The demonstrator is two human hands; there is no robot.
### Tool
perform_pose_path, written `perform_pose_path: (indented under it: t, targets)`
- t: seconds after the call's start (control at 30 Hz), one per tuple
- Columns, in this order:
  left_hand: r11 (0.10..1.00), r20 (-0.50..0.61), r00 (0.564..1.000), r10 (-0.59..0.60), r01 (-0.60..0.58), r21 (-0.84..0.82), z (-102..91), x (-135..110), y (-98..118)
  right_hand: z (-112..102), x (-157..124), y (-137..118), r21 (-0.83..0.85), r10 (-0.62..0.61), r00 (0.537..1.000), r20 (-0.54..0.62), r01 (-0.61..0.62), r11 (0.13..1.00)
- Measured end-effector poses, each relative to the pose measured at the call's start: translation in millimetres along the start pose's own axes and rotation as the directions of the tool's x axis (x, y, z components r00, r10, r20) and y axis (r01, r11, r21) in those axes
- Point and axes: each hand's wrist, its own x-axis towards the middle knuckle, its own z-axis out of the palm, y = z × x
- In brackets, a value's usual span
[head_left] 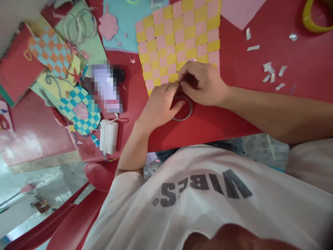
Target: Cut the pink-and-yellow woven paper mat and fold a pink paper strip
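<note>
A mat woven from pink and yellow paper strips [171, 38] lies flat on the red table, its near edge under my fingers. My left hand [162, 106] rests on that edge, fingers lying along it and thumb held apart. Thumb and index finger of my right hand [204, 85] come together in a pinch at the same edge, touching the left fingertips; the exact spot gripped is partly hidden. Below the hands, a thin roll of clear tape or ring [191, 113] lies on the table, partly covered by my left thumb.
Small white scraps [270, 71] are scattered at right, near a yellow ring [307, 19]. On the left lie a blue-green woven piece [78, 92], an orange-blue woven piece [49, 48], white tape rolls [78, 29], a white power bank-like box [108, 137] and a blurred-out item [105, 86].
</note>
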Motion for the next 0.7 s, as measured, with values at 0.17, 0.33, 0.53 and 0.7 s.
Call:
perform_pose_path:
  t: [0.17, 0.33, 0.53, 0.7]
  targets:
    - [0.997, -0.007, 1.000, 0.016, -0.016, -0.077, -0.2, 2.4, 2.0, 2.0, -3.7, 1.1, 0.011, 0.018, 0.997, -0.075, -0.017, 1.000]
    - [0.973, -0.038, 0.998, 0.049, -0.056, -0.222, -0.2, 3.9, 1.0, 2.4, -6.6, 1.9, 0.031, 0.041, 0.994, -0.100, -0.038, 0.999]
    - [0.961, -0.035, 0.999, 0.022, -0.031, -0.277, -1.5, 2.8, 0.0, -0.5, -9.6, -2.7, 0.049, 0.144, 0.988, -0.051, -0.142, 0.989]
    - [0.951, -0.018, 1.000, 0.019, -0.023, -0.310, -4.3, 2.7, 3.0, 0.8, -10.0, -0.3, 0.086, 0.159, 0.986, -0.040, -0.156, 0.984]
